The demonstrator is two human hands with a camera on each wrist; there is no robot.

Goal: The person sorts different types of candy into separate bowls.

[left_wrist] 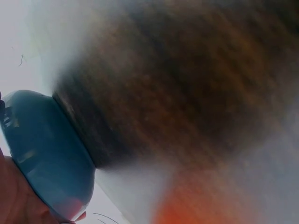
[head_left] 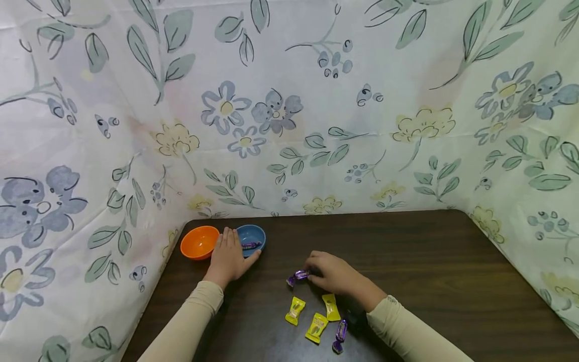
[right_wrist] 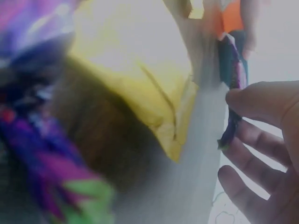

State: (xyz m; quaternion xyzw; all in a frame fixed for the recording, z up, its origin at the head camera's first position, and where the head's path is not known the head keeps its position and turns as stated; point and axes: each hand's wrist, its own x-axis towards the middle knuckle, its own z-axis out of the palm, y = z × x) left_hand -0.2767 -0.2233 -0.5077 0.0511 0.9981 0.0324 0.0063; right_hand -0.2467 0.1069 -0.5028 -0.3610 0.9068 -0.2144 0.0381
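My left hand (head_left: pixel 228 259) lies flat-backed against the near left side of a small blue bowl (head_left: pixel 258 234), fingers straight and thumb spread along the near rim. A purple-wrapped candy (head_left: pixel 251 246) lies inside that bowl; in the left wrist view the blue bowl (left_wrist: pixel 51 154) shows from its side. My right hand (head_left: pixel 336 274) pinches another purple-wrapped candy (head_left: pixel 300 275) between thumb and fingers, just over the table. Closer to me lie yellow-wrapped candies (head_left: pixel 316 328) and one more purple-wrapped candy (head_left: pixel 341 330).
An orange bowl (head_left: pixel 199 243) stands left of the blue one, close beside my left fingers. Brown wood-grain table (head_left: pixel 407 251) extends to the right. Floral cloth (head_left: pixel 316 100) hangs behind the table and at both sides.
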